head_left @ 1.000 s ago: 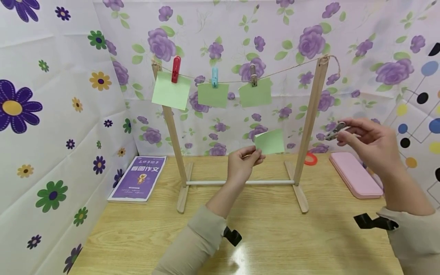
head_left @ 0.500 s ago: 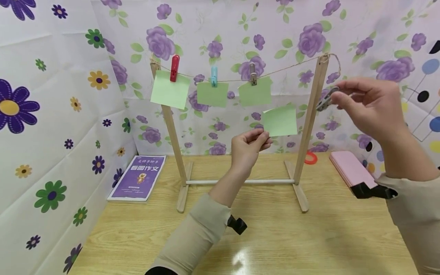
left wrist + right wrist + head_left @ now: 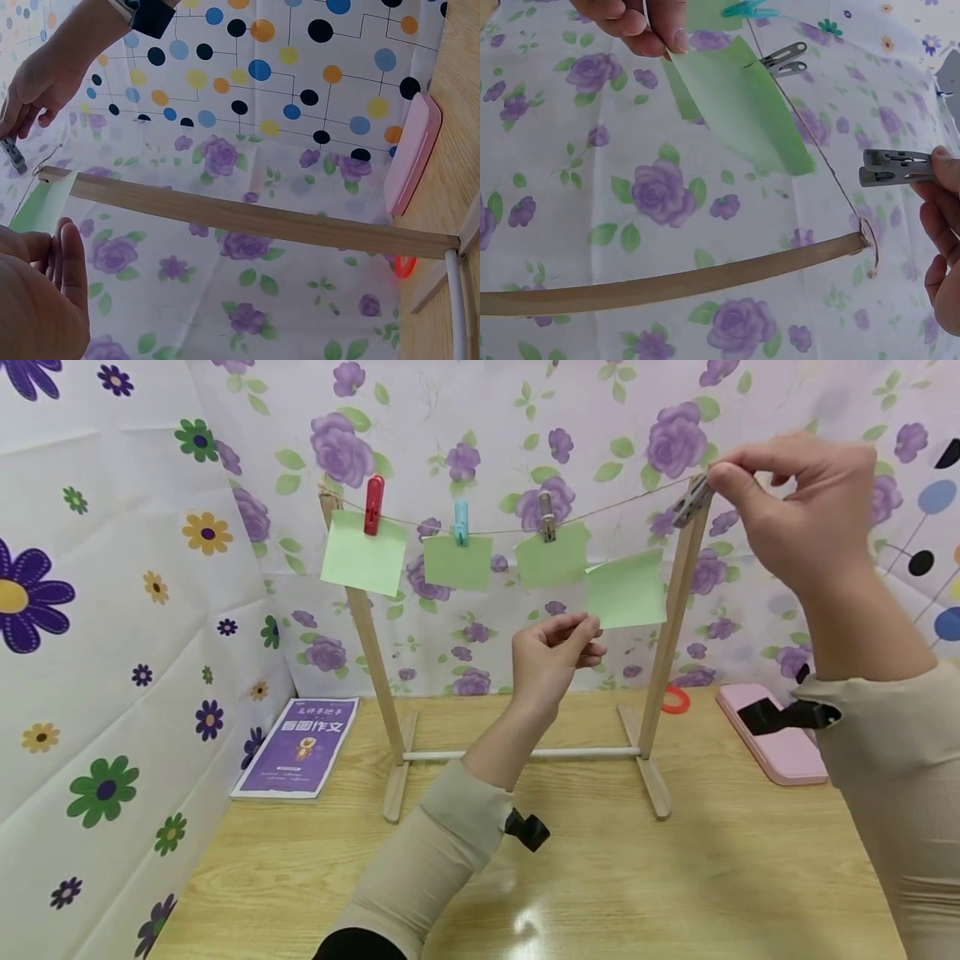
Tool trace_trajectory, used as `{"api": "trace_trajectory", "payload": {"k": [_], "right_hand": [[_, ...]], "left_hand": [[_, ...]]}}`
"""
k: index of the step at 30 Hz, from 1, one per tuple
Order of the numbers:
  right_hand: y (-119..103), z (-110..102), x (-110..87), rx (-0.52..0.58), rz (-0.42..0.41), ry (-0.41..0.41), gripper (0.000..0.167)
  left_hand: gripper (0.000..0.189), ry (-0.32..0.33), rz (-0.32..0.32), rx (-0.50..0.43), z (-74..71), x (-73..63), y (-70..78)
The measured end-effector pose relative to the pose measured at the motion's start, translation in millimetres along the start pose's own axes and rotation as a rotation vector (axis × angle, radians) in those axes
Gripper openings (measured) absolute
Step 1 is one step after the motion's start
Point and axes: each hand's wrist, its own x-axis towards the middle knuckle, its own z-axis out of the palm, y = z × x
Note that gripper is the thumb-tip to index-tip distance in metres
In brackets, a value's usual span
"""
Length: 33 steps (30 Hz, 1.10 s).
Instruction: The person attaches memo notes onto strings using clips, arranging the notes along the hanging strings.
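Observation:
My left hand point(image 3: 551, 656) pinches a light green paper sheet point(image 3: 626, 591) by its lower left corner, just below the string point(image 3: 615, 507). My right hand point(image 3: 802, 510) grips a grey clothespin point(image 3: 692, 502) near the top of the right wooden post. In the right wrist view the clothespin point(image 3: 896, 166) points toward the string, apart from it, and its tips look closed. Three green sheets hang on the string: one under a red clothespin point(image 3: 373, 505), one under a blue clothespin point(image 3: 461, 523), one under a grey-brown clothespin point(image 3: 547, 517).
The string spans a wooden frame point(image 3: 678, 585) with a white bar point(image 3: 555, 752) low between its posts. A purple book point(image 3: 300, 747) lies at the left of the table point(image 3: 585, 877). On the right are a pink case point(image 3: 787, 747) and a red ring point(image 3: 676, 699). Patterned cloths surround the table.
Both hands have risen. The left hand has brought the green sheet up and right toward the string; the right hand has lifted the grey clothespin up and left to the post top.

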Motion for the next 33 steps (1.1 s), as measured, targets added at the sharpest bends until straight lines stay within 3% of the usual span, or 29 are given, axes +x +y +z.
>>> {"api": "trace_trajectory", "payload": {"k": [6,13,20,23,33], "right_hand": [[-4.8,4.8,21.2,-0.005,0.068,-0.05,0.01],[7.1,7.9,41.0,-0.109,-0.029,-0.147,0.018],[8.1,11.3,46.7,-0.202,0.143,-0.256,0.023],[8.4,12.0,48.2,-0.216,0.16,-0.287,0.024],[8.7,13.0,52.0,-0.237,0.098,-0.357,0.021]], "left_hand": [[0.012,0.005,0.014,-0.011,9.3,7.1,7.2],[0.014,-0.015,-0.008,-0.016,17.1,14.0,13.1],[0.015,-0.019,-0.018,-0.027,20.4,18.9,16.0],[0.014,-0.015,-0.014,-0.028,21.8,20.7,17.8],[0.015,0.0,-0.016,-0.036,27.4,23.2,24.9]]}}
